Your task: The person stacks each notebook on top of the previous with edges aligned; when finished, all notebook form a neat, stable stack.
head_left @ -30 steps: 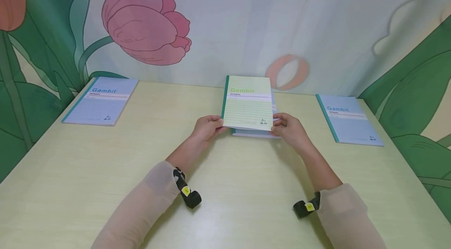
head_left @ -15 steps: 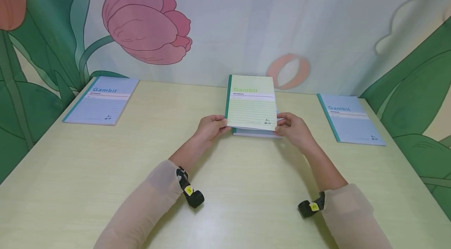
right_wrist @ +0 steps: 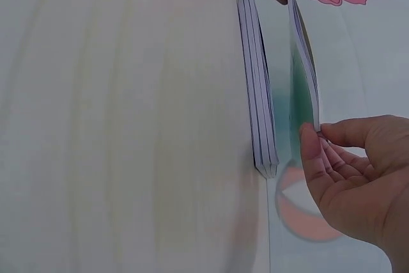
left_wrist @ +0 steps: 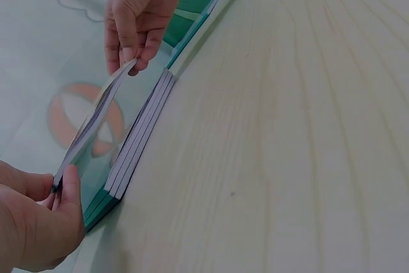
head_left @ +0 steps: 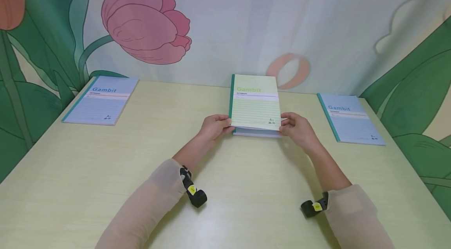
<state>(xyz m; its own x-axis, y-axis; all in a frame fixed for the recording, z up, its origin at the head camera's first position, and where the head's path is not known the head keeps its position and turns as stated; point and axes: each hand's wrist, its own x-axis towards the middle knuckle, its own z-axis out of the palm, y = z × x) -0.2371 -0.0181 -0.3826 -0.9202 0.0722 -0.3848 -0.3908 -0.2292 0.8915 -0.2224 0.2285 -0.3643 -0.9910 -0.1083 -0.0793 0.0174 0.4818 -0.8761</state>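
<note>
A pale green Gambit notebook [head_left: 255, 104] with a dark green spine is held just above a small stack of notebooks [head_left: 257, 133] at the table's far side. My left hand [head_left: 215, 128] pinches its near left corner, and my right hand [head_left: 298, 131] pinches the near right corner. Both wrist views show a gap between the held notebook [right_wrist: 305, 62] and the stack [right_wrist: 257, 87]; its sheets bow slightly. In the head view the green cover hides most of the stack, leaving only its near edge showing.
One blue Gambit notebook [head_left: 100, 101] lies at the far left of the pale wooden table [head_left: 225, 210]. Another blue notebook [head_left: 351, 119] lies at the far right. Behind the table hangs a curtain [head_left: 232, 26] printed with flowers and leaves.
Both hands have shifted a little to the right with the green notebook, which now lines up more closely over the stack. The blue notebooks at the sides stay where they were.
</note>
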